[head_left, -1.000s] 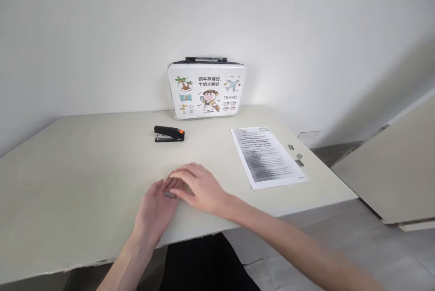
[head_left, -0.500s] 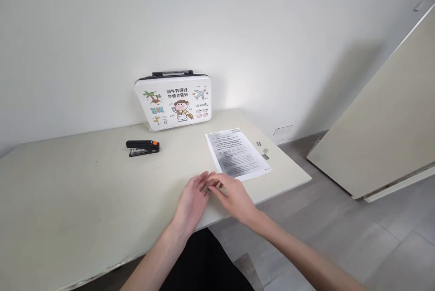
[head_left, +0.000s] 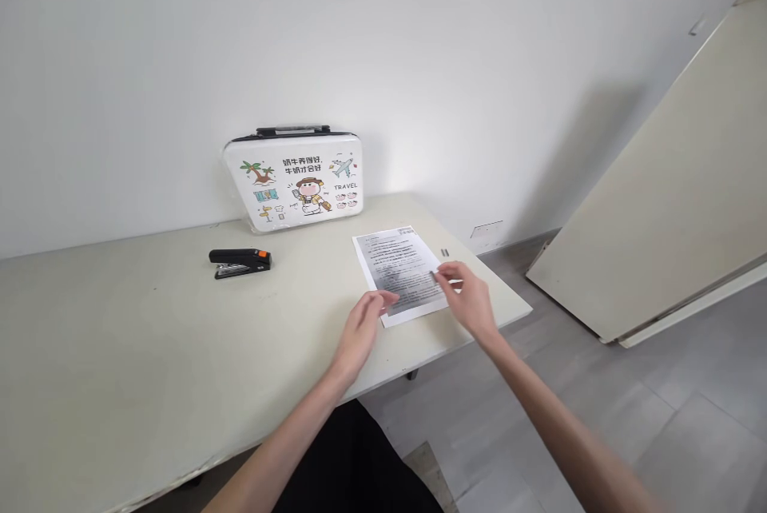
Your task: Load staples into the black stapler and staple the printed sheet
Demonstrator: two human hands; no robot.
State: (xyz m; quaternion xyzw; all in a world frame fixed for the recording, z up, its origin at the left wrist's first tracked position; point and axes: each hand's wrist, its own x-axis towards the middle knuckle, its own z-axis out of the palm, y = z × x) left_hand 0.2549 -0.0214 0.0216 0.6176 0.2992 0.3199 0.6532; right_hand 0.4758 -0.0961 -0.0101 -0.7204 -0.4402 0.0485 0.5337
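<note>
My right hand [head_left: 470, 301] is over the right side of a printed sheet of paper [head_left: 392, 257]. Its thumb and fingertips pinch a small dark strip [head_left: 432, 276] that looks like a strip of staples. My left hand [head_left: 359, 331] hovers at the sheet's lower left corner, its fingers loosely bent and apart, with nothing seen in them. Beyond the right fingertips lies a short grey staple strip [head_left: 444, 252] on the table. To the left, a black stapler [head_left: 240, 263] with an orange patch rests on its base.
A white cartoon-printed case [head_left: 293, 185] with a black handle stands against the wall at the back of the pale table [head_left: 149, 353]. The table's right corner ends above a grey tiled floor [head_left: 575, 401]. A large beige panel [head_left: 677, 177] leans at the right.
My hands have parted. The right has moved right, away from the left palm, with the small strip in its fingertips. The view has shifted slightly to the right.
</note>
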